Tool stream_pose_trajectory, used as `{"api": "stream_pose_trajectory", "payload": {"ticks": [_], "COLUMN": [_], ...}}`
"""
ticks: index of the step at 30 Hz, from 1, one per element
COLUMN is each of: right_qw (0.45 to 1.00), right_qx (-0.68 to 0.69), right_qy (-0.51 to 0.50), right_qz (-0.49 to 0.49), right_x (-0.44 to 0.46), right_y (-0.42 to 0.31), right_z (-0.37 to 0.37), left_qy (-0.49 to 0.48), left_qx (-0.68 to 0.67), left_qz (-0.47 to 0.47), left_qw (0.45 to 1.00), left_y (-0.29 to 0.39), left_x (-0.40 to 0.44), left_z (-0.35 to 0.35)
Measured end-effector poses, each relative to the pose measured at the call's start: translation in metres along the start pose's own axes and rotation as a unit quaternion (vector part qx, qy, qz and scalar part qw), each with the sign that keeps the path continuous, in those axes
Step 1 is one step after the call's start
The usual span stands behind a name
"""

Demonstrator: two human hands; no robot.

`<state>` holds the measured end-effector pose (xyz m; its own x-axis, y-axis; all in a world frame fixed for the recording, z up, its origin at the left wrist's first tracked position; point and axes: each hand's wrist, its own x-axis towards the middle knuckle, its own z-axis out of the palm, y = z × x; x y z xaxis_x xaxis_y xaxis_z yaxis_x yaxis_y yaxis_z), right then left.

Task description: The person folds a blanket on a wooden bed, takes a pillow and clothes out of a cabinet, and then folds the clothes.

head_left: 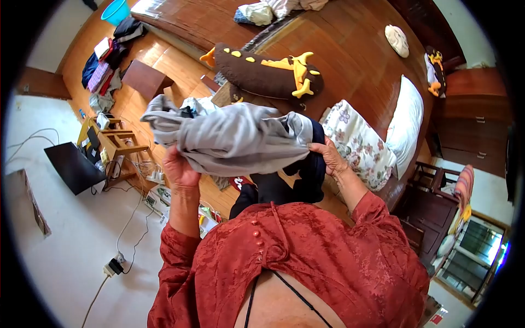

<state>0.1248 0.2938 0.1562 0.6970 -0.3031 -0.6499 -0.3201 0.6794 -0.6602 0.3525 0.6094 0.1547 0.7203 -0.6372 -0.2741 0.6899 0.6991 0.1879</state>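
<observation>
A bunched light grey garment (235,134) is held up in front of my body, stretched between both hands. My left hand (181,168) grips its lower left part from below, the fingers partly hidden by the cloth. My right hand (329,156) pinches the garment's right end, where dark navy cloth (314,169) hangs beside it. Just beyond the garment lies a long brown plush toy (262,74) with yellow parts. White floral fabric (358,145) lies to the right of my right hand.
A white pillow (406,123) and a round cushion (396,41) lie on the wooden bed (350,60). On the floor at the left are a clothes pile (101,74), a brown stool (146,79) and a blue basin (115,12). A wooden stand (117,139) holds cables near a black monitor (75,168).
</observation>
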Motion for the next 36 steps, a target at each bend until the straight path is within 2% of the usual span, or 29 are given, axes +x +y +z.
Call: {"api": "stream_pose_trajectory", "payload": {"ticks": [3, 4, 7, 8, 10, 11, 15, 16, 17, 19, 21, 22, 24, 25, 26, 27, 29, 30, 31, 33, 34, 36], "right_qw": [0.992, 0.992, 0.979, 0.974, 0.965, 0.959, 0.951, 0.945, 0.943, 0.941, 0.953, 0.948, 0.922, 0.903, 0.903, 0.882, 0.874, 0.882, 0.78, 0.702, 0.71, 0.781], "right_qx": [0.109, 0.116, 0.192, 0.212, 0.256, 0.281, 0.304, 0.321, 0.312, 0.31, 0.145, -0.007, -0.025, -0.052, -0.115, -0.202, -0.173, -0.171, -0.372, -0.523, -0.526, -0.457], "right_qy": [0.057, 0.047, 0.063, 0.071, 0.034, 0.016, 0.058, 0.032, 0.069, 0.085, 0.259, 0.293, 0.378, 0.423, 0.41, 0.425, 0.449, 0.43, 0.501, 0.461, 0.428, 0.355], "right_qz": [-0.001, -0.022, 0.001, 0.039, 0.038, 0.037, -0.012, -0.057, -0.096, -0.107, -0.066, -0.121, -0.084, -0.058, -0.058, -0.018, -0.062, -0.092, -0.048, -0.145, -0.19, -0.234], "right_x": [0.002, -0.002, -0.007, -0.008, -0.014, -0.018, -0.05, -0.049, -0.046, -0.062, -0.059, -0.055, -0.074, -0.079, -0.074, -0.089, -0.088, -0.087, -0.089, -0.097, -0.093, -0.09], "right_y": [0.004, -0.002, -0.023, -0.03, -0.049, -0.056, -0.095, -0.09, -0.085, -0.096, -0.086, -0.067, -0.053, -0.047, -0.016, -0.028, 0.0, 0.016, 0.012, 0.004, -0.001, -0.008], "right_z": [-0.025, -0.028, -0.058, -0.074, -0.099, -0.112, -0.162, -0.195, -0.233, -0.275, -0.32, -0.357, -0.372, -0.376, -0.418, -0.397, -0.419, -0.433, -0.421, -0.402, -0.392, -0.362], "left_qy": [-0.007, 0.02, 0.187, 0.079, -0.138, -0.124, -0.091, -0.098, -0.105, -0.094, -0.052, -0.121, 0.061, 0.082, 0.103, 0.124, 0.039, -0.004, -0.011, -0.021, -0.016, -0.016], "left_qx": [-0.01, -0.003, 0.107, 0.098, 0.074, 0.088, 0.141, 0.153, 0.166, 0.165, 0.176, 0.195, 0.012, 0.004, -0.005, -0.013, 0.099, 0.154, 0.16, 0.169, 0.174, 0.193], "left_qz": [0.047, 0.075, 0.198, 0.151, 0.056, 0.063, 0.056, 0.038, 0.019, 0.011, 0.009, -0.002, 0.01, 0.006, 0.003, -0.001, -0.055, -0.081, -0.095, -0.123, -0.146, -0.133], "left_qw": [0.999, 0.997, 0.956, 0.98, 0.986, 0.986, 0.984, 0.983, 0.98, 0.982, 0.983, 0.973, 0.998, 0.997, 0.995, 0.992, 0.993, 0.985, 0.983, 0.978, 0.974, 0.972], "left_y": [0.012, 0.017, 0.02, 0.021, 0.015, 0.004, -0.047, -0.06, -0.072, -0.099, -0.118, -0.126, -0.12, -0.128, -0.135, -0.143, -0.177, -0.192, -0.206, -0.227, -0.229, -0.245], "left_x": [0.0, -0.003, -0.017, -0.021, -0.025, -0.027, -0.026, -0.023, -0.02, -0.015, -0.011, -0.005, -0.002, -0.001, 0.0, 0.002, 0.001, 0.001, 0.0, -0.001, 0.0, 0.0], "left_z": [-0.012, -0.011, 0.012, 0.007, 0.0, 0.002, 0.031, 0.039, 0.047, 0.06, 0.064, 0.067, 0.032, 0.035, 0.039, 0.043, 0.08, 0.094, 0.105, 0.118, 0.116, 0.115]}}
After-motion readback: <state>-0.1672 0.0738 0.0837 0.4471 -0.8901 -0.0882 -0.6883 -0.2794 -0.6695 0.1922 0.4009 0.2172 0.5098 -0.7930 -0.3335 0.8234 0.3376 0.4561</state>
